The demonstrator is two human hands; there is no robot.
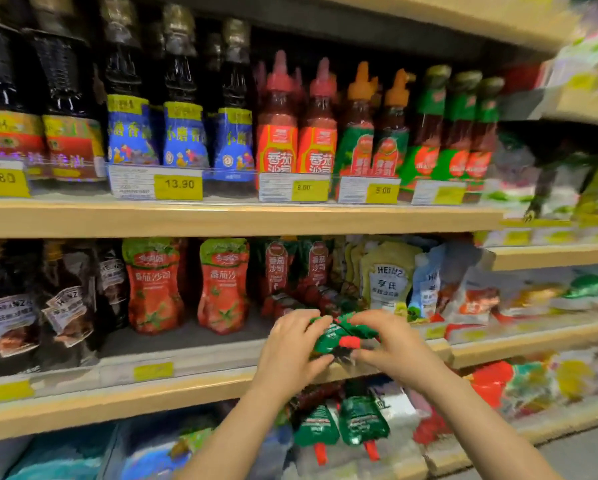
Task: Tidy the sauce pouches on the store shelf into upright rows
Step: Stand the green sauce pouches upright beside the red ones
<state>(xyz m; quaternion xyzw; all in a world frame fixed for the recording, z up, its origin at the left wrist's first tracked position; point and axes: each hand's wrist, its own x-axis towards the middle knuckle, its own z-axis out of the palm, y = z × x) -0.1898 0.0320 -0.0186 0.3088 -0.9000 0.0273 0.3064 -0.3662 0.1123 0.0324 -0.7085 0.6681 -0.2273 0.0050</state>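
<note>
**Green pouches gathered at the shelf lip**

Both hands close on a small bunch of green sauce pouches (339, 336), red caps pointing toward the person, just in front of the middle shelf (186, 386). The left hand (292, 344) curls around the bunch's left side; the right hand (391, 344) pinches its right side. Behind the bunch, more red-and-green pouches (304, 299) lie toppled on the shelf, beside the upright Heinz pouches (389, 282). The step in hand looks like squaring the bunch. Next, it likely needs turning caps-up and setting upright among the toppled ones.
</note>
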